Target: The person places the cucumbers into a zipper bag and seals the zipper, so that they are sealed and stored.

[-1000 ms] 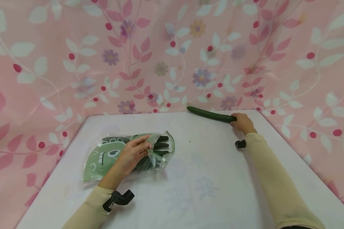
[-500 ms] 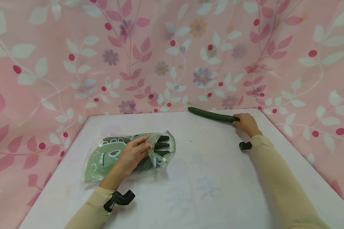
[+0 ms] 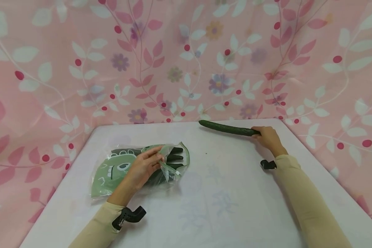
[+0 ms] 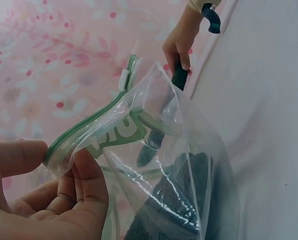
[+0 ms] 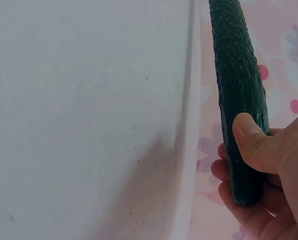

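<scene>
A long dark green cucumber (image 3: 226, 128) points leftward from my right hand (image 3: 266, 138), which grips it by its right end near the table's far edge. In the right wrist view, the thumb lies along the cucumber (image 5: 237, 75) and the fingers curl beneath. My left hand (image 3: 144, 167) pinches the edge of a clear zip bag (image 3: 111, 175) printed with a green cartoon face. Several more cucumbers (image 3: 175, 157) lie inside, ends toward the bag's mouth at the right. The left wrist view shows the green zip strip (image 4: 83, 121) with its white slider (image 4: 123, 80), the mouth spread apart.
A white cloth with faint prints covers the table (image 3: 223, 186). Behind it hangs a pink floral curtain (image 3: 173, 62), close to the table's far edge. Black wrist cameras (image 3: 128, 217) sit on both beige sleeves.
My right hand has shifted slightly right with the cucumber, whose left tip has dipped lower. The left hand and the bag stay in place.
</scene>
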Tool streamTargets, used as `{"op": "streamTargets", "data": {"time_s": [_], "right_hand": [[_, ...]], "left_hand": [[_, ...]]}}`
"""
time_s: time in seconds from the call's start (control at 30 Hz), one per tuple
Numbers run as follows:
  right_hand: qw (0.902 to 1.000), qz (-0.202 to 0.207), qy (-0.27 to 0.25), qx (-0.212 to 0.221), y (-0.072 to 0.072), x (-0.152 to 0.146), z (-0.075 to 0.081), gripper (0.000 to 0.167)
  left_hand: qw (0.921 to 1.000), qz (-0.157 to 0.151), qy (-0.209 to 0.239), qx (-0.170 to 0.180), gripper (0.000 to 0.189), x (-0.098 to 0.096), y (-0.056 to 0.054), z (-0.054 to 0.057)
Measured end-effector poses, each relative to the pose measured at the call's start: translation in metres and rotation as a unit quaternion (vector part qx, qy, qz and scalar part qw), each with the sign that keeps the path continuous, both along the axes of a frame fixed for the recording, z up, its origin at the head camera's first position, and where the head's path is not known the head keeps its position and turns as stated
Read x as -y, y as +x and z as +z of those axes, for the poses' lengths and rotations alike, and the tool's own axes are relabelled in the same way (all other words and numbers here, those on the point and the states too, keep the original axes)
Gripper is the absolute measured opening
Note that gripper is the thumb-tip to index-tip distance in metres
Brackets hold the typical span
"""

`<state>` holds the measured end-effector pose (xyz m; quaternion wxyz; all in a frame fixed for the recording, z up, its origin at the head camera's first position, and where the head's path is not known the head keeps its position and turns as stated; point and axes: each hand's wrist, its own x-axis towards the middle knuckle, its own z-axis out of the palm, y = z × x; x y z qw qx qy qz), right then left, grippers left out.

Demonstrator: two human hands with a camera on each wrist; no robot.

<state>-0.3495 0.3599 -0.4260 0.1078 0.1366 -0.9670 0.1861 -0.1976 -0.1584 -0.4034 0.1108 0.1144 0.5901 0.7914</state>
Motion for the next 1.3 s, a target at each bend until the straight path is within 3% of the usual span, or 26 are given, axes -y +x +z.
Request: {"op": "streamTargets", "data": {"time_s": [0.23, 0.5, 1.0, 1.3], "right_hand": [[0.9992, 0.03, -0.024, -0.011, 0.01, 0.003, 0.005, 0.039], [0.9946, 0.078, -0.04, -0.055, 0.029, 0.016, 0.018, 0.036], [0.9859, 0.143, -0.054, -0.068, 0.053, 0.03, 0.023, 0.036], [0.9859, 0.156, -0.052, -0.031, 0.062, 0.033, 0.027, 0.037]], "left_hand": [[0.9999, -0.001, -0.001, -0.01, 0.052, -0.001, 0.001, -0.001], [0.9999, -0.003, 0.0, -0.011, 0.053, -0.001, 0.0, 0.0], [1.0, 0.001, 0.001, -0.003, 0.052, -0.002, 0.001, 0.003], [1.0, 0.0, 0.004, 0.001, 0.054, -0.001, 0.001, 0.001]]}}
